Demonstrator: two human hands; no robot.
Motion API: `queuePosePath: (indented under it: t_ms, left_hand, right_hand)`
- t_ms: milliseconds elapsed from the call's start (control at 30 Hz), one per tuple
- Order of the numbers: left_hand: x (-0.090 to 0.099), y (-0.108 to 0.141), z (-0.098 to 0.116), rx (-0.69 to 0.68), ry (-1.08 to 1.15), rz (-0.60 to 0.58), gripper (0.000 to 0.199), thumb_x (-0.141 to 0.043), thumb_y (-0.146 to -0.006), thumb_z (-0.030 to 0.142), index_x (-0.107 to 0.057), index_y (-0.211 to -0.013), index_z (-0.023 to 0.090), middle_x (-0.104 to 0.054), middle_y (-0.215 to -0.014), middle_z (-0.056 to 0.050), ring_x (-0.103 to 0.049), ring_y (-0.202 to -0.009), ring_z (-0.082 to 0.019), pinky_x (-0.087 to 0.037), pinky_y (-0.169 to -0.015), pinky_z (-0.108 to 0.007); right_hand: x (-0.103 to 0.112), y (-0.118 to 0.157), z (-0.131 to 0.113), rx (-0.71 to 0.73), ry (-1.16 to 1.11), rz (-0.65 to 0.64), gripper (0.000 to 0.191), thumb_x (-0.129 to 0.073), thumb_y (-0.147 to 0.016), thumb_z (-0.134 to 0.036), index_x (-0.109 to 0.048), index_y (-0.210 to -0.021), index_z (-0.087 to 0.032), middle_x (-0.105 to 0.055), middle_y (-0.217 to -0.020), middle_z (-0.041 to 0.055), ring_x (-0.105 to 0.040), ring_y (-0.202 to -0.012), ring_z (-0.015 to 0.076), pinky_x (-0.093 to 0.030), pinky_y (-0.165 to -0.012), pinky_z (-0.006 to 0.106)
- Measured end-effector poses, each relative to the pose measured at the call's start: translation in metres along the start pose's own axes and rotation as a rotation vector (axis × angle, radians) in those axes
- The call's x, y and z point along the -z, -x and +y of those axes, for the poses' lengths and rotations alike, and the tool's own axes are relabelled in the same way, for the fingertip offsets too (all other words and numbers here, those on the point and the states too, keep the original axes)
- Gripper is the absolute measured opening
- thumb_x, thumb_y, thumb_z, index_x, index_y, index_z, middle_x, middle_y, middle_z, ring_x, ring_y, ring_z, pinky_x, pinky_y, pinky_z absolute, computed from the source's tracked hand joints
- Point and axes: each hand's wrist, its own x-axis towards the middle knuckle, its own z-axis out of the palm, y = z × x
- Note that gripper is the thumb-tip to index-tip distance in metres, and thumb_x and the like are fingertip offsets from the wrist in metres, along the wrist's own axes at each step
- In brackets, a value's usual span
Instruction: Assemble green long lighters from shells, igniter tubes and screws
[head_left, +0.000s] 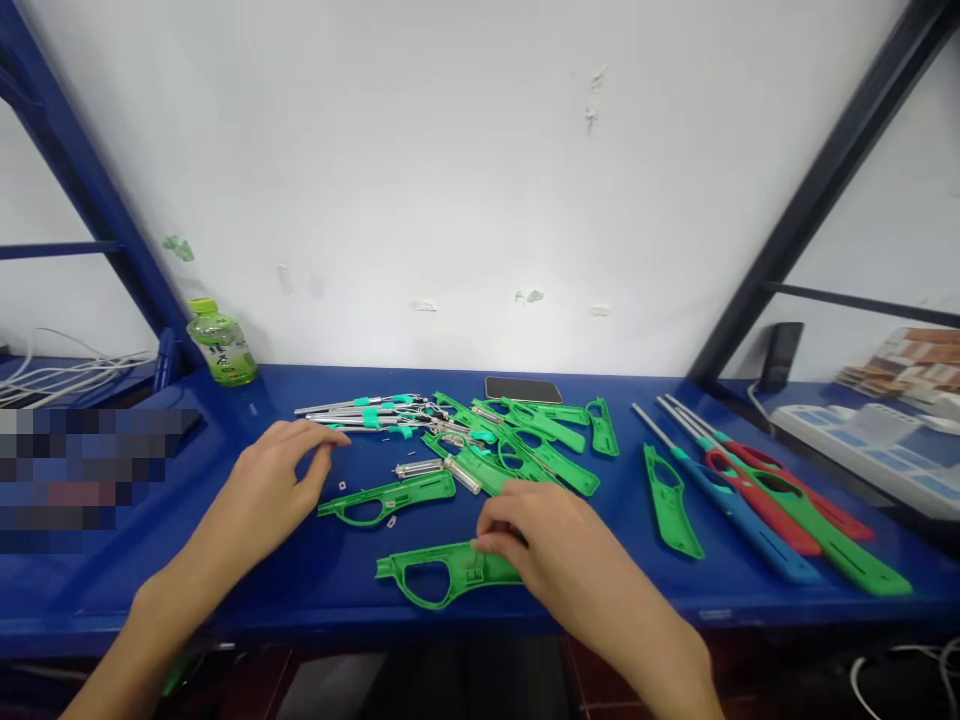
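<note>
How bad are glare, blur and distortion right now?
Head view: fairly even light, no strong glare on the blue table; the green shell by the right hand reads clearly; small metal parts look soft; shelf posts slant outward, perhaps wide-angle stretch; pixelation masks a left-edge patch.

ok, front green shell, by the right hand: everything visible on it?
The green shell looks like moulded plastic, with a narrow tip, a large loop opening and moulded ribs behind it. It lies ribbed side up near the front edge of the blue table, tip pointing left. The right hand hides its other end, fingertips at its upper edge; grip unclear.
</note>
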Motion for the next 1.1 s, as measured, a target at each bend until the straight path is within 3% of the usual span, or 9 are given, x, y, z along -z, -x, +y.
queuePosePath:
  t_ms: [167,300,400,533,800,967,1100]
  left_hand:
    - [-0.01,-0.024,-0.023,-0.012,-0.074,-0.11,0.038,-0.043,-0.104,0.032,-0.079,-0.111,0.021,-0.08,-0.112,-0.01,-0.072,-0.105,-0.03,-0.058,-0.094,-0.043]
    - [-0.03,-0.056,-0.04,-0.091,-0.126,-0.27,0.024,-0.065,-0.105,0.036,-0.075,-0.116,0.018,-0.076,-0.115,-0.008,-0.071,-0.112,-0.027,-0.059,-0.1,-0.048]
    - [-0.041,-0.072,-0.05,-0.146,-0.182,-0.366,0.029,-0.074,-0.103,0.04,-0.071,-0.122,0.018,-0.073,-0.122,-0.008,-0.071,-0.112,-0.025,-0.062,-0.099,-0.048]
    - [-0.046,-0.078,-0.054,-0.207,-0.232,-0.409,0.029,-0.074,-0.104,0.037,-0.07,-0.125,0.018,-0.071,-0.128,-0.009,-0.071,-0.114,-0.025,-0.063,-0.099,-0.048]
    - [-0.04,-0.076,-0.049,-0.181,-0.278,-0.323,0.026,-0.072,-0.105,0.038,-0.071,-0.121,0.017,-0.073,-0.12,-0.008,-0.072,-0.11,-0.024,-0.062,-0.099,-0.048]
    - [-0.015,-0.072,-0.04,-0.108,-0.253,-0.179,0.024,-0.059,-0.109,0.035,-0.07,-0.123,0.018,-0.074,-0.116,-0.01,-0.07,-0.113,-0.029,-0.057,-0.102,-0.051]
    - [0.011,-0.06,-0.025,-0.036,-0.179,-0.05,0.036,-0.043,-0.109,0.04,-0.069,-0.124,0.021,-0.076,-0.117,-0.015,-0.07,-0.113,-0.037,-0.056,-0.098,-0.05]
  right_hand:
    - [-0.013,-0.015,-0.004,-0.032,0.124,-0.041,0.018,-0.072,-0.105,-0.02,-0.083,-0.091,-0.025,-0.078,-0.094,0.0001,-0.073,-0.085,0.0212,-0.044,-0.07,0.031]
    - [-0.013,-0.008,-0.012,-0.033,0.117,-0.023,0.016,-0.071,-0.107,-0.031,-0.084,-0.115,-0.026,-0.081,-0.108,0.0039,-0.076,-0.104,0.0279,-0.053,-0.086,0.037]
    - [-0.012,-0.002,-0.017,-0.018,0.077,-0.062,0.039,-0.082,-0.099,-0.041,-0.078,-0.135,-0.027,-0.079,-0.128,0.0065,-0.071,-0.124,0.0332,-0.053,-0.105,0.046]
    - [-0.012,-0.003,-0.018,-0.009,0.122,-0.134,0.05,-0.088,-0.094,-0.026,-0.075,-0.141,-0.028,-0.078,-0.134,0.0075,-0.07,-0.128,0.0365,-0.053,-0.111,0.052]
    - [-0.013,-0.007,-0.017,-0.043,0.149,-0.156,0.035,-0.081,-0.098,-0.017,-0.079,-0.132,-0.022,-0.079,-0.126,0.008,-0.075,-0.119,0.0349,-0.056,-0.103,0.046]
    - [-0.014,-0.006,-0.016,-0.06,0.142,-0.155,0.031,-0.08,-0.099,-0.017,-0.081,-0.129,-0.021,-0.079,-0.125,0.0081,-0.075,-0.12,0.0342,-0.055,-0.102,0.044]
    - [-0.012,-0.006,-0.019,-0.092,0.135,-0.18,0.033,-0.079,-0.1,-0.017,-0.08,-0.132,-0.022,-0.078,-0.127,0.0087,-0.074,-0.122,0.0333,-0.054,-0.101,0.041]
